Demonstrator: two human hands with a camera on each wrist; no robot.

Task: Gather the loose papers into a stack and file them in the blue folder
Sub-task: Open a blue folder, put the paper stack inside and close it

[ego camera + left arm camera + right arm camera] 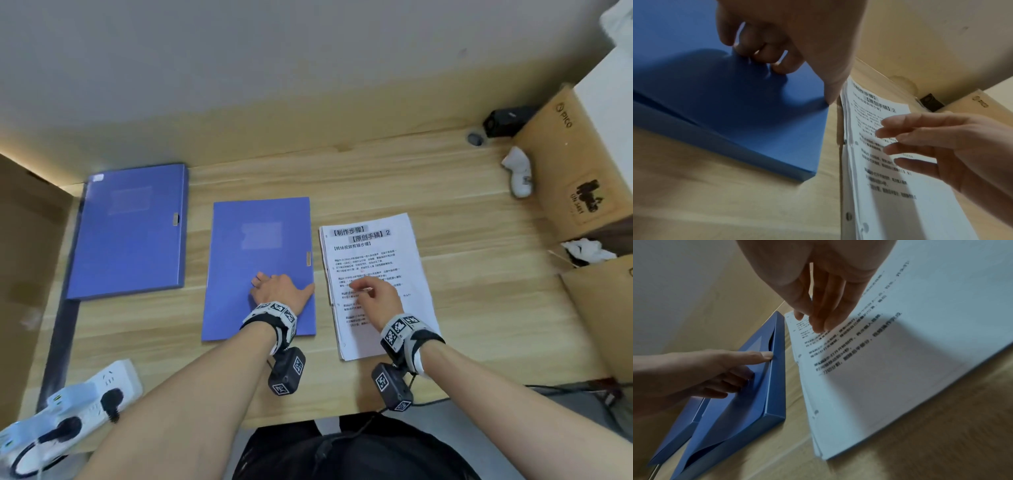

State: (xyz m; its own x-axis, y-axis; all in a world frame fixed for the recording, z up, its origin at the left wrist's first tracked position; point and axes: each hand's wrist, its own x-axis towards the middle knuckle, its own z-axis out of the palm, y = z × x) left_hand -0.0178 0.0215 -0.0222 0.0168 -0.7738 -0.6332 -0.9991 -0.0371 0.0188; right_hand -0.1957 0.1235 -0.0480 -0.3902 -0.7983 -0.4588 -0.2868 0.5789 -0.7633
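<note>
A pale wood-grain desk [411, 178] runs up to a plain off-white wall [274, 51] at its far edge. A blue folder [239, 267] lies flat near the middle of the desk, and a second blue folder [130, 229] lies farther left, well apart from it. Just right of the middle folder sits the stack of papers [383, 260], printed side up, its sheets slightly fanned along the left edge.

The left hand [279, 289] rests on the middle folder's cover, fingertips bent down onto it and the thumb stretched out to the folder's right edge; it grips nothing. The right hand [376, 296] hangs over the papers with its fingers loosely extended and slightly spread; whether the tips touch the top sheet I cannot tell.

A white power strip [68, 411] with plugs lies at the near left corner. Cardboard boxes [568, 164] stand along the right side, with a small black device [507, 121] at the far right.
</note>
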